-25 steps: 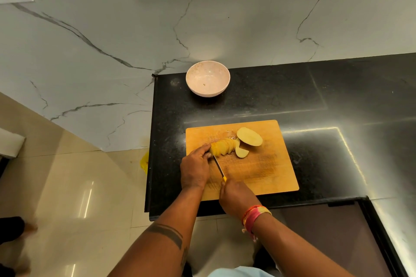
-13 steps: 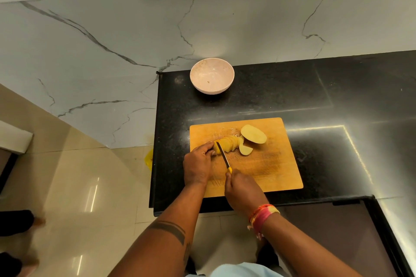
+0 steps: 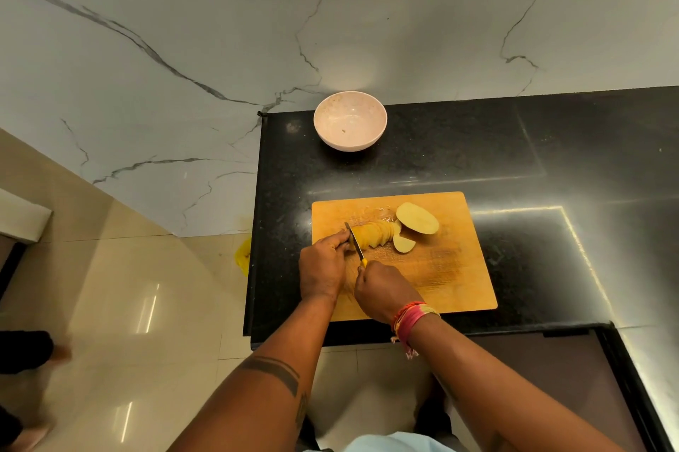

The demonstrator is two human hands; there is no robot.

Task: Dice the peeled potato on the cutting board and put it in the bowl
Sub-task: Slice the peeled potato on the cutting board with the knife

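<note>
Seen from above, two bare forearms reach forward from the bottom edge over a black countertop. The right wrist wears a band of red and pink threads, and the left forearm carries a dark tattoo band.

The right hand is clenched around the yellow handle of a small knife, with only a sliver of handle showing above the knuckles. The narrow blade runs away from the person, its edge down on the left end of the potato. The left hand lies just beside it, its fingers curled onto that same end of the potato, steadying it against the blade; how much uncut potato remains under the fingers is hard to tell.

Both hands work on a wooden cutting board lying flat near the counter's front left corner. To the right of the blade, a row of sliced potato leans like fallen dominoes. One loose slice lies flat just to its right, and a larger potato half rests cut face up beyond it.

Farther back, well apart from the board, a pale pink bowl stands near the white marble wall.
</note>
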